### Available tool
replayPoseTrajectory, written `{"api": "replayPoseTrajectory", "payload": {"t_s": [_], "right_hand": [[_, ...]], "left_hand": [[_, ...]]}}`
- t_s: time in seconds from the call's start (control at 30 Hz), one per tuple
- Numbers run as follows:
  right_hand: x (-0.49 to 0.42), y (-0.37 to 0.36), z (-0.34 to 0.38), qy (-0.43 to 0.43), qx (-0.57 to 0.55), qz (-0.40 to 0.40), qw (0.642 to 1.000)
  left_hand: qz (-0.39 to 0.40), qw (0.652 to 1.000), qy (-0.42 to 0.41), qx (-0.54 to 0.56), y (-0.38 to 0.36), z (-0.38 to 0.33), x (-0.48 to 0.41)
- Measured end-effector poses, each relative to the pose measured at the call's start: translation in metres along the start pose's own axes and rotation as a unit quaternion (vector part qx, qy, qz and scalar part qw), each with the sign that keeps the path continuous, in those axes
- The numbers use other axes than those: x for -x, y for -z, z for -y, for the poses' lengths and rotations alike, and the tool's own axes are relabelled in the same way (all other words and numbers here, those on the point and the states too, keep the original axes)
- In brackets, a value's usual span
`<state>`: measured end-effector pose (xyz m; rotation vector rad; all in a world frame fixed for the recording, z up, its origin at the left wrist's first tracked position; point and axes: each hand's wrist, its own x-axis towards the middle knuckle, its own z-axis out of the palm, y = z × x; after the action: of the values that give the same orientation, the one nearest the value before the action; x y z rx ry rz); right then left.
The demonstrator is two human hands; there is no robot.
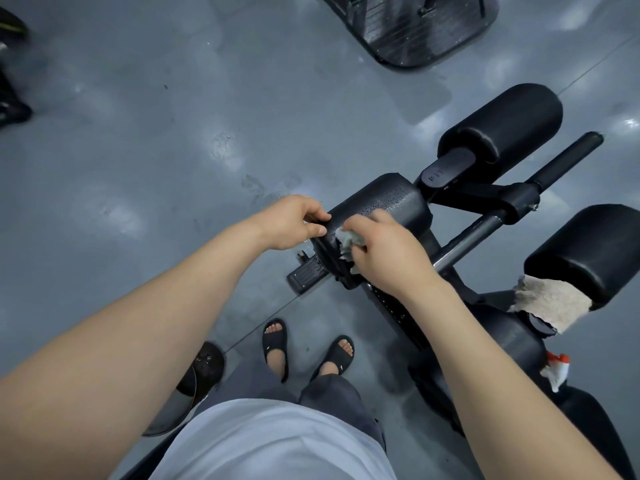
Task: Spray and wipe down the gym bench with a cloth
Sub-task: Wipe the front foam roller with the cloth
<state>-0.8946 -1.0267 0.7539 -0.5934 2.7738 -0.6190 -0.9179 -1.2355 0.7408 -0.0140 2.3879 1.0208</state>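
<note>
On wet cylindrical pad [388, 199], crumpled cloth [349, 239] (grey).

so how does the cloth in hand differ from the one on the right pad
The held cloth is small, grey, bunched in the right hand; the draped cloth is bigger, beige and spread. The held cloth presses on the roller pad; the draped cloth lies untouched on the side pad. Both touch black padding.

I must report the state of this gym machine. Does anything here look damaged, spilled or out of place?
No damage shows. A beige cloth hangs over the end of another pad. Spray droplets sit on the roller pad that the right hand wipes with a grey cloth, and wet marks lie on the floor beside it.
</note>
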Motion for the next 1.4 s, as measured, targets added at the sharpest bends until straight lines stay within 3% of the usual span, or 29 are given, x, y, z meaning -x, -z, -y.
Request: {"api": "replayPoseTrajectory", "payload": {"t_s": [0.2,0.4,0.57,0.8,0.97,1.17,1.4], "right_hand": [[0.012,-0.008,0.011,0.041,0.005,0.000,0.999],[-0.005,-0.009,0.010,-0.039,0.038,-0.057,0.997],[0.003,-0.012,0.016,0.041,0.052,-0.008,0.998],[-0.009,0.009,-0.006,-0.079,0.130,-0.051,0.987],[0.006,0.001,0.010,0.011,0.104,-0.006,0.995],[-0.011,0.019,-0.016,-0.069,0.116,0.011,0.991],[-0.035,0.031,-0.044,-0.139,0.092,-0.036,0.985]], "left_hand": [[-0.001,1.000,0.005,-0.008,-0.002,0.004,-0.004],[-0.010,1.000,0.006,-0.010,-0.003,0.003,-0.002],[-0.016,1.000,0.004,0.004,-0.003,0.003,0.003],[-0.022,1.000,-0.005,0.012,-0.008,0.004,0.002],[-0.031,0.999,-0.012,0.003,-0.008,0.002,0.003],[-0.041,0.999,-0.014,0.005,-0.014,0.000,-0.002],[-0.051,0.999,-0.018,-0.009,-0.017,0.000,-0.002]]}}
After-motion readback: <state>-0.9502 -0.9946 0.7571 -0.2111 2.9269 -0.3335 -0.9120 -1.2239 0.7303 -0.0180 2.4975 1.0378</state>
